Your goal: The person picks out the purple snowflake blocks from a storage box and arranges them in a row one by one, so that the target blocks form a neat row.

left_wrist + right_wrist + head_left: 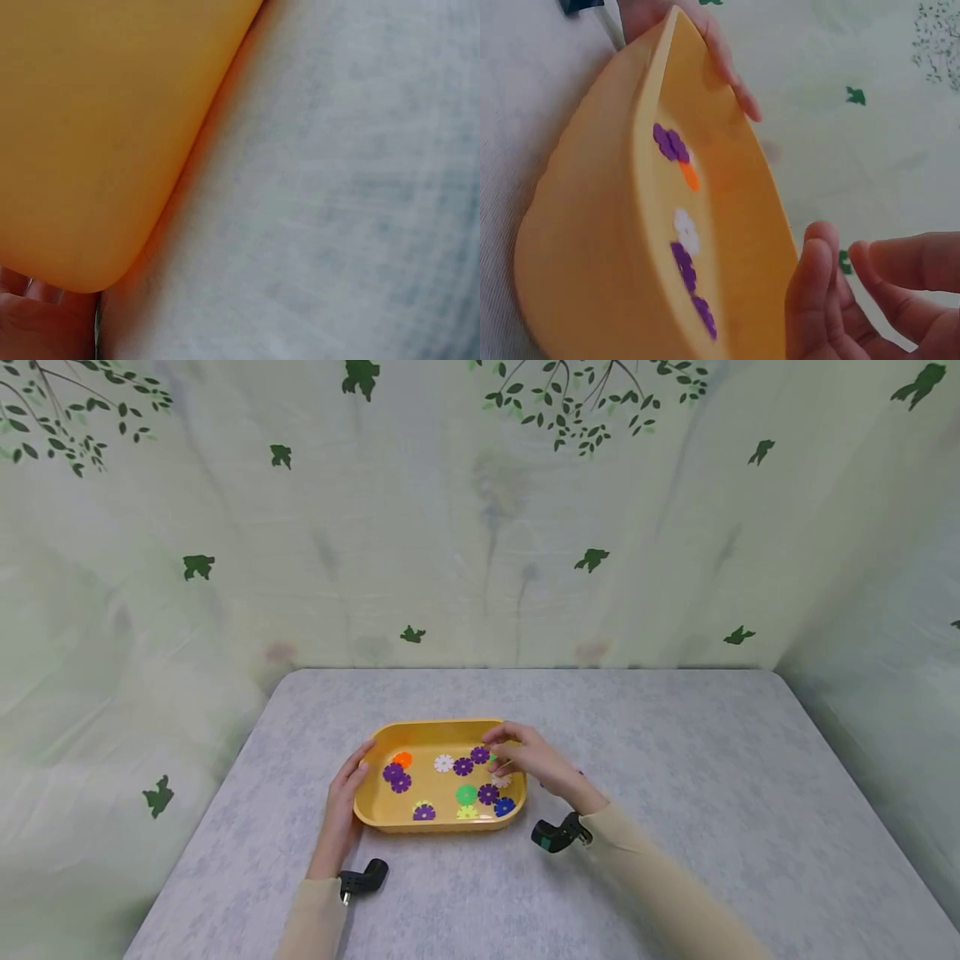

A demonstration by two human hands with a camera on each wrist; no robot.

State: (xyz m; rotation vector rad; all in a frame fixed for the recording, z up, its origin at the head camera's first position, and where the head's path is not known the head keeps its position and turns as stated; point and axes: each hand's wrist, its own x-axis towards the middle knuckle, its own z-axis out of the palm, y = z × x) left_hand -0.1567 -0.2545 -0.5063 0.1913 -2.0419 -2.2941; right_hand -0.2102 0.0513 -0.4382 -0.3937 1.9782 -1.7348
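- Head view first, and the pale backdrop (427, 527) fills it, green birds and leafy branches printed across the cloth.
- Below it spreads the grey table (660, 718), running right up to the cloth.
- On that table, a little left of centre, sits the yellow tray (431, 739), long side facing the person.
- Here's the right hand (528, 758), poised over the tray's right end, fingers loosely bent; the right wrist view shows a gap between fingertips and nothing pinched there.
- And the left hand (348, 783) holds the tray's left end, fingers about the rounded side.
- Black cameras ride both wrists, left (367, 877) and right (555, 835).
- Down to the flower pieces, lying inside the tray: an orange one (402, 759) by two purples at left, a white one (444, 763) mid-tray beside more purples, then green (467, 794), yellow (467, 812) and blue (504, 807) nearer the front right.
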